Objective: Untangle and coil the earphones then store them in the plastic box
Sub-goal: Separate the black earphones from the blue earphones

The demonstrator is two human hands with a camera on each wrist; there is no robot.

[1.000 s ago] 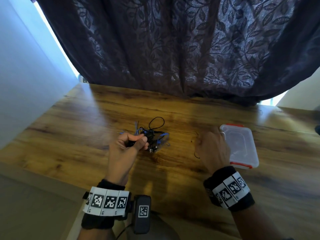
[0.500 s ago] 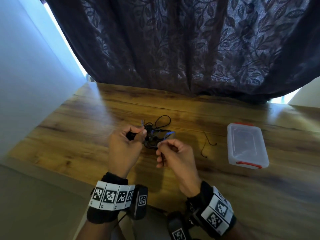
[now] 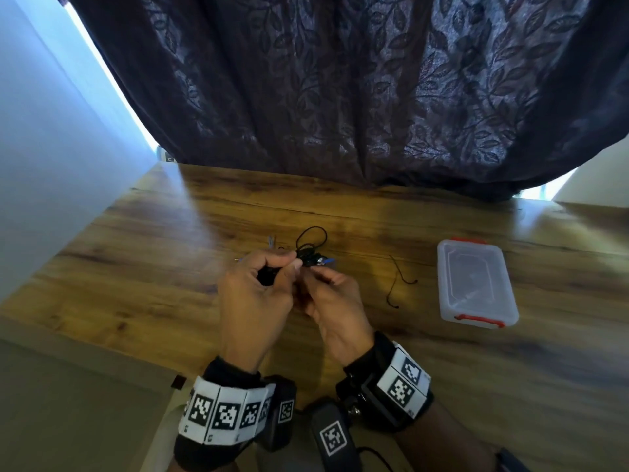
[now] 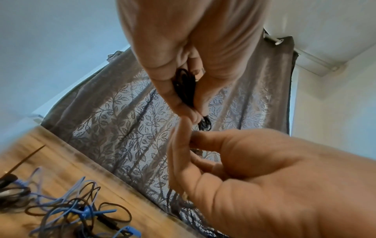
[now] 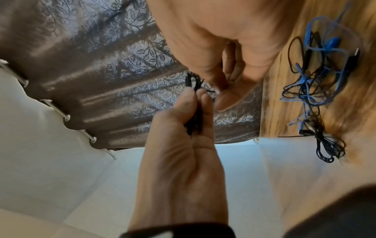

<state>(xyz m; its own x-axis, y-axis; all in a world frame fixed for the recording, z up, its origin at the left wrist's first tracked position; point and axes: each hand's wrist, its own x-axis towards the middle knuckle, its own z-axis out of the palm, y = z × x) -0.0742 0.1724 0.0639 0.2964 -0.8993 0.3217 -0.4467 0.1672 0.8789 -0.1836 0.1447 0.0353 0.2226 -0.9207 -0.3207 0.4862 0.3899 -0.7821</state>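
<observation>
My left hand (image 3: 289, 265) grips a small coil of black earphone cable (image 3: 269, 277) a little above the wooden table; the left wrist view shows the black coil (image 4: 184, 87) between thumb and fingers. The right hand (image 3: 318, 272) meets it fingertip to fingertip and pinches a strand of the same black cable (image 5: 209, 91). Just behind the hands lies a tangle of blue and black earphones (image 3: 315, 257), also seen as the tangle (image 4: 81, 212) on the table. The clear plastic box (image 3: 476, 284) with red latches sits to the right, its lid on.
A loose black cable piece (image 3: 396, 281) lies between the hands and the box. A dark leaf-patterned curtain (image 3: 340, 97) hangs along the table's far edge. A pale wall (image 3: 51, 148) borders the left side. The table's near edge (image 3: 102, 338) runs just below my wrists.
The right hand has come left from beside the box to meet the left hand and took hold of the black cable. The left hand kept its grip on the coil.
</observation>
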